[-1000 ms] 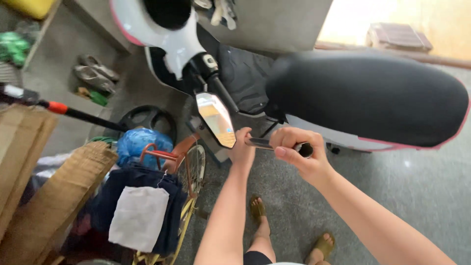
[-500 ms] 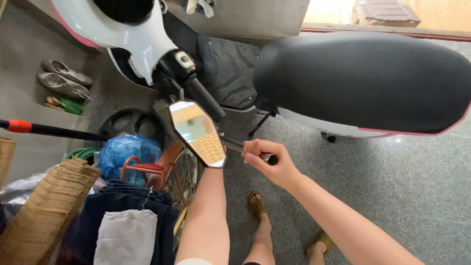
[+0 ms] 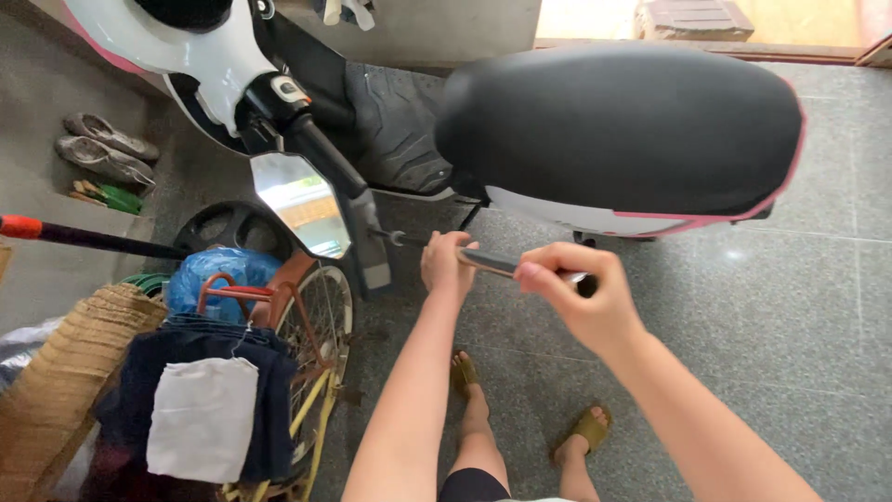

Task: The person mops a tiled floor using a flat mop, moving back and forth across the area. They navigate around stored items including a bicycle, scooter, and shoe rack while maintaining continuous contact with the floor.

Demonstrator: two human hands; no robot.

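a grey speckled stone floor [image 3: 790, 307] fills the right and bottom of the frame, with a black-seated scooter [image 3: 613, 130] across the top and a small bicycle [image 3: 316, 372] piled with cloth at lower left. near the centre, your right hand [image 3: 581, 297] is closed around the handle of a metal wrench [image 3: 502, 265] that reaches left toward the stem of the scooter's mirror [image 3: 302, 203]. your left hand [image 3: 446, 265] is curled at the wrench's far end, just right of the mirror, though you cannot tell exactly what its fingers pinch.
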